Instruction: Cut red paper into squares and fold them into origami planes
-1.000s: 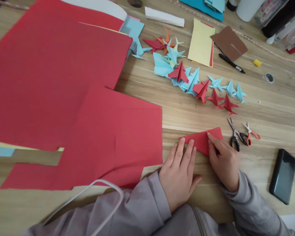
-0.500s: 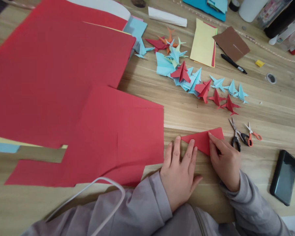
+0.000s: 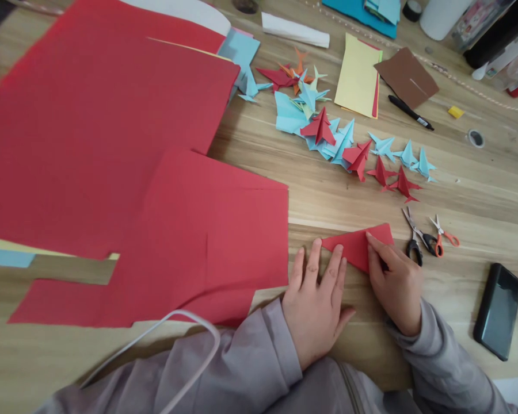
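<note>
A folded piece of red paper (image 3: 354, 246), roughly a kite-like triangle, lies flat on the wooden table. My left hand (image 3: 314, 299) is spread palm down, its fingertips at the paper's narrow left point and lower edge. From the right, my right hand (image 3: 395, 279) has its thumb and forefinger together on the paper's wider part, the other fingers curled under. Left of my left hand is a large cut sheet of red paper (image 3: 242, 236). Black-handled scissors (image 3: 415, 237) and small orange-handled scissors (image 3: 441, 236) rest just beyond my right hand.
Folded red, blue and orange paper figures (image 3: 319, 129) run across the table's far middle. Yellow paper (image 3: 357, 75), brown paper (image 3: 408, 77) and a black pen (image 3: 410, 112) lie behind. A phone (image 3: 498, 310) is at right. A white cable (image 3: 194, 316) crosses my left sleeve.
The fingertips of my left hand have slid very slightly right at the folded paper's narrow point. My right hand stays in place on it.
</note>
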`<state>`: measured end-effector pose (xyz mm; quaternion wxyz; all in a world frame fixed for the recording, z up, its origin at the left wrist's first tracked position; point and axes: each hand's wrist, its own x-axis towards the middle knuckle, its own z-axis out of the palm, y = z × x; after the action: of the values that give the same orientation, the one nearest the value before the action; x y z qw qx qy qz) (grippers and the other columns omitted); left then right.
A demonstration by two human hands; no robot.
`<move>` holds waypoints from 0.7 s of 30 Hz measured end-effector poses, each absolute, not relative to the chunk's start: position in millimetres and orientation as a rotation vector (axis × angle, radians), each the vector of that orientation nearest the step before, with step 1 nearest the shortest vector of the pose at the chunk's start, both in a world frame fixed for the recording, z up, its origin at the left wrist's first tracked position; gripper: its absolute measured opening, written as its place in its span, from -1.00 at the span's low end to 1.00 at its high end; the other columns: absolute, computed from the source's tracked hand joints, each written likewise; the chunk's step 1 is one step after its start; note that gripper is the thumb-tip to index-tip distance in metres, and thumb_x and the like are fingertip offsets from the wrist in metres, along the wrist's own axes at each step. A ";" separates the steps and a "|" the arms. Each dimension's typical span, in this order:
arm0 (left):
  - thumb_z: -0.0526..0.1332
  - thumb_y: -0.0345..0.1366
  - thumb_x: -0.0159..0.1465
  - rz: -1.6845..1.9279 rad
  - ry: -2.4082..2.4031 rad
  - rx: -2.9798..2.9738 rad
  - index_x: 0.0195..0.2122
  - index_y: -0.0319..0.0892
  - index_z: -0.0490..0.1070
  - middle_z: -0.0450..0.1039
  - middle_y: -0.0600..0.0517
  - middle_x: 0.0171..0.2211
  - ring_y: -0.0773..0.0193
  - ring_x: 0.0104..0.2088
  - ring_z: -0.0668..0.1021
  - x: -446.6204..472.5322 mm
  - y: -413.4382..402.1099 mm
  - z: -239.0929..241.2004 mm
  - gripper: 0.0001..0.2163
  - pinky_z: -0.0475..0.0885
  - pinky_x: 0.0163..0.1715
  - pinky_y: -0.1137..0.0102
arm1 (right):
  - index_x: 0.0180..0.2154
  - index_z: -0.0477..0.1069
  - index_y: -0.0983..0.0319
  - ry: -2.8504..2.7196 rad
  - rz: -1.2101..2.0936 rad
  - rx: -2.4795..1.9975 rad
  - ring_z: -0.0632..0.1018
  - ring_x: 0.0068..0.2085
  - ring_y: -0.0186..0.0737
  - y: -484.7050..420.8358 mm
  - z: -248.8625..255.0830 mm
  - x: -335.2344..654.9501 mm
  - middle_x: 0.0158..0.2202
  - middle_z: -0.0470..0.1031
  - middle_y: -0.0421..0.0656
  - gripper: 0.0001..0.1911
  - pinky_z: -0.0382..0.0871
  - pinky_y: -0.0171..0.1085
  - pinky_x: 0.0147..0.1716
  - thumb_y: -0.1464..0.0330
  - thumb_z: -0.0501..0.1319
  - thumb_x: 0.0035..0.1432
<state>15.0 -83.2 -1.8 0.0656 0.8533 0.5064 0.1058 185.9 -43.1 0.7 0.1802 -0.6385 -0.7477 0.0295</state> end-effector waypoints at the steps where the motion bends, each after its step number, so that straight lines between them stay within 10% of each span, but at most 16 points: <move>1: 0.13 0.12 0.20 0.310 1.525 2.566 0.18 -0.27 0.33 0.15 -0.12 0.30 -0.35 0.25 0.22 14.8 -83.0 -1.2 -0.34 0.14 0.15 -0.14 | -0.10 0.56 0.24 -2.113 0.081 -1.807 0.56 -0.48 -0.29 -43.1 1.0 185.6 -0.40 0.62 -0.10 -0.71 0.36 -0.36 -0.46 0.40 0.10 0.25; 21: 0.03 0.10 0.28 0.266 1.474 2.623 0.19 -0.27 0.34 0.30 -0.12 0.23 -0.22 0.22 0.31 8.8 -74.4 3.0 -0.38 0.21 0.14 0.08 | -0.08 0.54 0.24 -2.151 0.038 -1.820 0.54 -0.46 -0.29 -44.7 1.9 181.3 -0.43 0.57 -0.12 -0.70 0.32 -0.35 -0.48 0.42 0.08 0.27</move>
<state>8.8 -74.4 3.0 0.0606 0.8668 0.4872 0.0878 181.3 -44.7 1.9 0.1612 -0.6373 -0.7534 0.0135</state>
